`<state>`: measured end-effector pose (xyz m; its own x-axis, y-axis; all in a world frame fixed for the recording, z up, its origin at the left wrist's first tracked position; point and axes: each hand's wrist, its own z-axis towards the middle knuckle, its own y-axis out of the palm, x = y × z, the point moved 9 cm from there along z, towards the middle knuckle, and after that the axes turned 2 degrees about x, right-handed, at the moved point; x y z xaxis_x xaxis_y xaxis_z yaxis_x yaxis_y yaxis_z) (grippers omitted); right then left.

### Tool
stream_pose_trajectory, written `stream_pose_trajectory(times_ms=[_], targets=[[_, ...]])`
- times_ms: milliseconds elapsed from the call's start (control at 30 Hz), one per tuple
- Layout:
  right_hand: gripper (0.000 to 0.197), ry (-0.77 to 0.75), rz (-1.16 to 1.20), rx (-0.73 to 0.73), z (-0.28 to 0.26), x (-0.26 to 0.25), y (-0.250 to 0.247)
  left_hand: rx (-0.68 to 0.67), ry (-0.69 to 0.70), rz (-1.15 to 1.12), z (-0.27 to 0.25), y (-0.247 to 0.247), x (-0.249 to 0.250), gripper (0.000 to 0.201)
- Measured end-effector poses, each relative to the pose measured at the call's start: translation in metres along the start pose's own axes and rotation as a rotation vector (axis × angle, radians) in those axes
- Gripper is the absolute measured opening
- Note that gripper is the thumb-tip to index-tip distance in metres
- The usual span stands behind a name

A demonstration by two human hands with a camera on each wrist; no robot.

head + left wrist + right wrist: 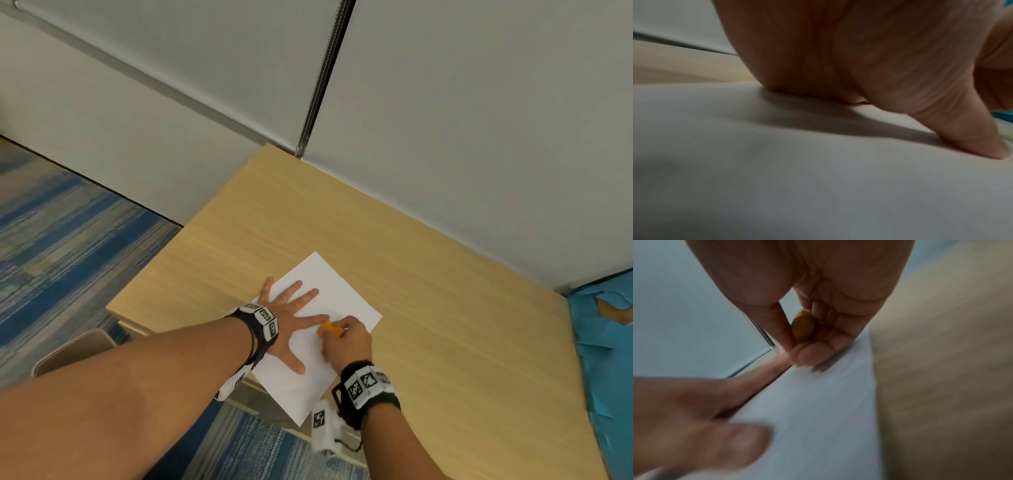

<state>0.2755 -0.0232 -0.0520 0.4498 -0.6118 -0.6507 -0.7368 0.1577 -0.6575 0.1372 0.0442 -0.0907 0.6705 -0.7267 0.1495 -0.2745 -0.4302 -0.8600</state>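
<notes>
Paper (329,284) under left hand (284,329), fingers spread flat | right hand (347,341) pinches orange piece (330,330) | black-white wrist tags (363,385)

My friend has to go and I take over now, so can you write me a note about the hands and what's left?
Left hand: open, fingers spread flat, pressing down on the white paper.
Right hand: fingers pinch a small orange piece, maybe an eraser, down at the paper beside the left forefinger.
The paper lies on the wooden table, with one corner at the near edge.
Done: sheet pinned, orange piece at the sheet. The sheet looks blank.
Left: probably rub or mark with the orange piece while the left hand pins the sheet.
</notes>
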Motion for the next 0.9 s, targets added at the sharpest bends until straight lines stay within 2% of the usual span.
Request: stream_pose_trajectory(times_ms=[67,133,267,367,433,567,700,767,833,900], targets=[[0.010,-0.076,-0.056,-0.103,-0.018,-0.008,0.023,0.016,0.008,0.014,-0.002,-0.001,0.000,0.120],[0.012,-0.081,-0.077,-0.147,-0.021,-0.011,0.023,0.026,0.008,0.013,-0.001,-0.002,0.001,0.120],[0.013,0.036,0.032,0.032,0.005,-0.003,-0.009,-0.005,-0.007,0.012,0.000,-0.001,0.001,0.122],[0.011,-0.041,-0.022,-0.111,-0.024,-0.007,0.027,0.021,0.007,0.020,-0.002,-0.002,0.001,0.121],[0.014,-0.054,-0.052,-0.169,-0.026,-0.008,0.030,0.022,0.004,0.016,-0.001,-0.003,0.001,0.122],[0.013,0.032,0.014,0.009,0.002,-0.003,-0.006,-0.010,-0.005,0.008,0.000,0.000,0.001,0.124],[0.012,-0.091,-0.098,-0.163,-0.022,-0.012,0.029,0.025,0.005,0.009,0.000,-0.001,0.001,0.124],[0.014,-0.067,-0.083,-0.119,-0.006,-0.014,0.016,0.005,-0.003,0.004,0.000,0.000,0.000,0.126],[0.014,-0.004,-0.023,-0.005,0.009,-0.007,-0.003,-0.002,-0.010,-0.005,0.002,0.000,0.000,0.129],[0.013,-0.022,-0.032,-0.048,0.000,-0.008,0.007,0.014,-0.017,-0.004,0.002,0.001,-0.001,0.131]])
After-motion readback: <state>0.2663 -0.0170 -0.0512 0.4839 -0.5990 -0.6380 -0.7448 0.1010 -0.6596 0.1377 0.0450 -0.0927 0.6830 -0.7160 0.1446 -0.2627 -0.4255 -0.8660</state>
